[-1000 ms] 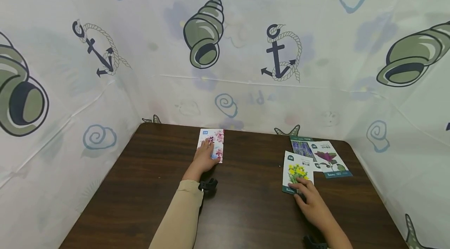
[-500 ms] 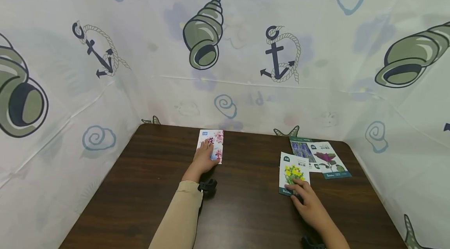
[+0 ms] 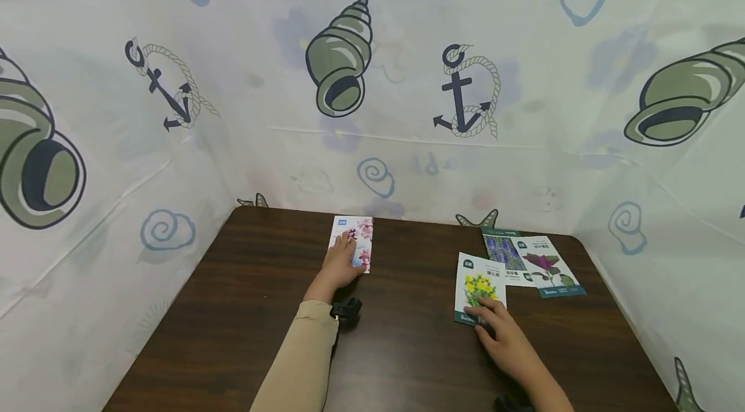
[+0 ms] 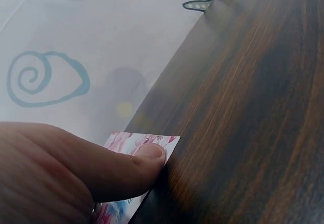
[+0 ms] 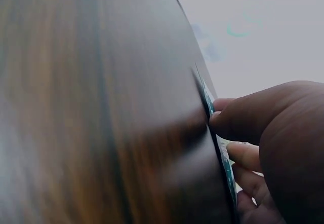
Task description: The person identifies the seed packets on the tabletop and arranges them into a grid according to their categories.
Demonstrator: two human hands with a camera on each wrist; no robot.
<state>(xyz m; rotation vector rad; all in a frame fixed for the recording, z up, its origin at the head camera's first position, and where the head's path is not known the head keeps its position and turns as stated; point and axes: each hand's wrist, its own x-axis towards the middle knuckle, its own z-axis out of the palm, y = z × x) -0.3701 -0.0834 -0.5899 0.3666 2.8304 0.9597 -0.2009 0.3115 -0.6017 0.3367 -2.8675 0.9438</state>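
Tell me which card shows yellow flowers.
The card the right hand touches; the one under the left hand shows pink, the two farther right purple.

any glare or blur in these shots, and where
Head view: mostly sharp, pale glare on the dark brown wood-grained table; left wrist view: white printed backdrop hazy; right wrist view: table grain smeared, dark shadow beside the white card with yellow flowers.

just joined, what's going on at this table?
A person has each hand on a different printed card on the dark wooden table. The left hand rests on the pink-blossom card near the far edge; the right hand touches the lower part of the yellow-flower card. Just beyond that one, the magenta-flower card partly covers the purple-spike card.
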